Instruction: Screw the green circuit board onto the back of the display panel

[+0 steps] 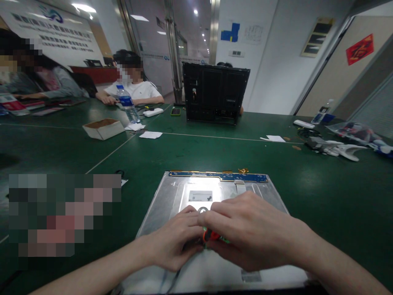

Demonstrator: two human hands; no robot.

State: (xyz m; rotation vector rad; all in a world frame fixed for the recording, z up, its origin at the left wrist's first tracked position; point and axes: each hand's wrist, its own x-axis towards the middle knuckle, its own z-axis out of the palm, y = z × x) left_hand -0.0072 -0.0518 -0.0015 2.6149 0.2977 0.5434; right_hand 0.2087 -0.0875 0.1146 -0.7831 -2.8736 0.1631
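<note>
A flat silver metal panel (pixel 172 196) lies face down on the green table in front of me, with a blue circuit strip (pixel 218 176) along its far edge and a white label (pixel 200 196) near the middle. Both my hands meet over its centre. My left hand (pixel 173 241) is curled, its fingers closed against a small orange and green tool (pixel 211 236). My right hand (pixel 248 229) wraps over the same tool from the right, fingers closed. Most of the tool is hidden by my fingers.
A black display chassis (pixel 215 92) stands upright at the far side. A cardboard box (pixel 103 128), a water bottle (pixel 127 104), paper slips and a phone lie to the left, where two people sit. Cables and white parts (pixel 334 147) lie at right.
</note>
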